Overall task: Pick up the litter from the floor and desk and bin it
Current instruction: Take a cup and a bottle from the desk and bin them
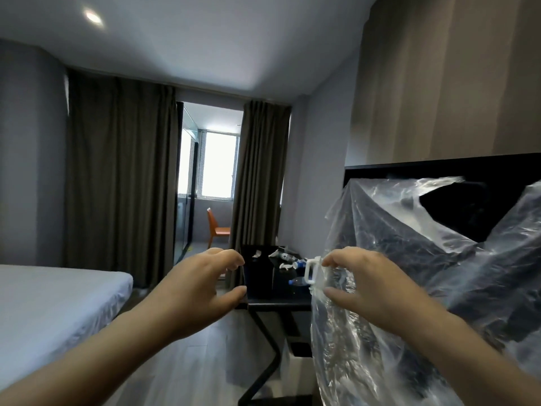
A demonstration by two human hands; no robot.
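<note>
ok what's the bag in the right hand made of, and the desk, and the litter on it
Bag: thin clear plastic film, glossy; it crinkles and shows the dark behind it. Desk: smooth black top, perhaps laminate or painted wood; thin angled legs look metal. Litter: white crumpled scraps look like paper; the bottle like clear plastic.

Black desk (275,302) holds crumpled paper scraps (257,254) and plastic bottles (299,281)

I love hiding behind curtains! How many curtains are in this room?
2. The wide curtain hangs left of the window; the narrow curtain hangs right of it. More may hang out of view.
</note>
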